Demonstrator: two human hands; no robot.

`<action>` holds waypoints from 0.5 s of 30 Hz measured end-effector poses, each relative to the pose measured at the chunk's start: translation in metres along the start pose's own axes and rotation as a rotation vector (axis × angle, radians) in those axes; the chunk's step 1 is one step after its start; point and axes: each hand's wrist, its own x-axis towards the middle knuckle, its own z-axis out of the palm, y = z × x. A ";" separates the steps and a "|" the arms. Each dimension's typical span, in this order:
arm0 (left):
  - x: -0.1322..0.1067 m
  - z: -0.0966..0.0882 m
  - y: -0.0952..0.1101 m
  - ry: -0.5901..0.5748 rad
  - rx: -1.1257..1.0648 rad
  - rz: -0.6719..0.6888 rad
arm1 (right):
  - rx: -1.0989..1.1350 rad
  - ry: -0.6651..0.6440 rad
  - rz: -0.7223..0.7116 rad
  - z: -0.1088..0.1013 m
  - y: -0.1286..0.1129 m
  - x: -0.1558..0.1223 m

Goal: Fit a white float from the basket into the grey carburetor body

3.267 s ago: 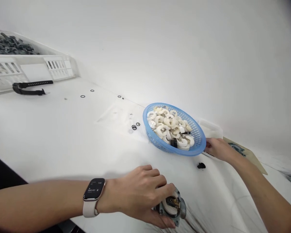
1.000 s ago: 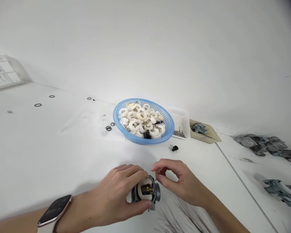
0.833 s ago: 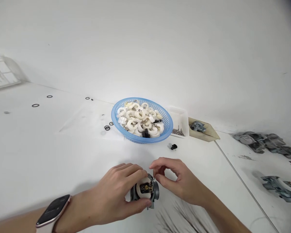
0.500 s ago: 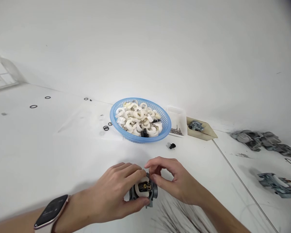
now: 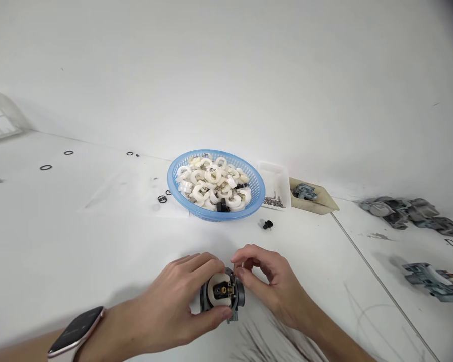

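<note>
Down front, part: one grey metal part with a round pale face, upright on the table between both hands.
Left hand: fingers curled over the part's top, thumb under its lower edge, gripping it; one watch on the wrist.
Right hand: thumb and forefinger pinched narrow at the part's upper right rim; what lies between them is too small to tell.
Basket: one, blue, beyond the hands, heaped with white rings, too many to count, plus one black piece.
O-rings: at least five, black, loose to the left of the basket.
Black knob: one, just right of the basket.
Trays: one white tray with small pins; one tan tray with one grey piece.
Grey castings: one cluster far right, count unclear; one single casting nearer.
</note>
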 end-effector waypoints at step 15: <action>0.000 0.005 -0.003 0.047 -0.020 0.060 | 0.177 -0.010 0.096 0.003 0.004 0.000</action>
